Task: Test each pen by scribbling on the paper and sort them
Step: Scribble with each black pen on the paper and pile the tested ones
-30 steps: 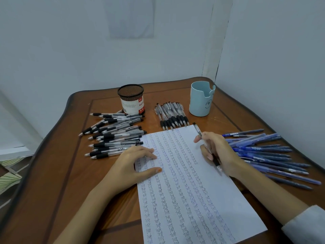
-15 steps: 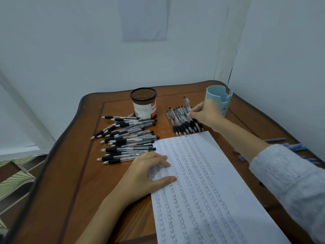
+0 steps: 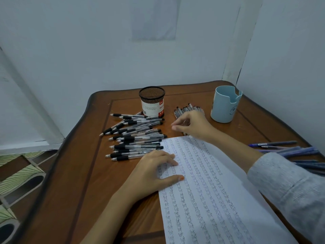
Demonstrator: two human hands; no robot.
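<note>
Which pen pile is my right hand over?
The small bundle between the mesh holder and blue cup; the large left pile and blue pens lie apart.

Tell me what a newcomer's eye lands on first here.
The paper covered in rows of scribbles fills the near right of the table, with the left hand flat on its edge. Left of it sprawls a pile of black-grip pens; a heap of blue pens lies at the right edge. The right hand is over a small row of pens by the blue cup.
</note>
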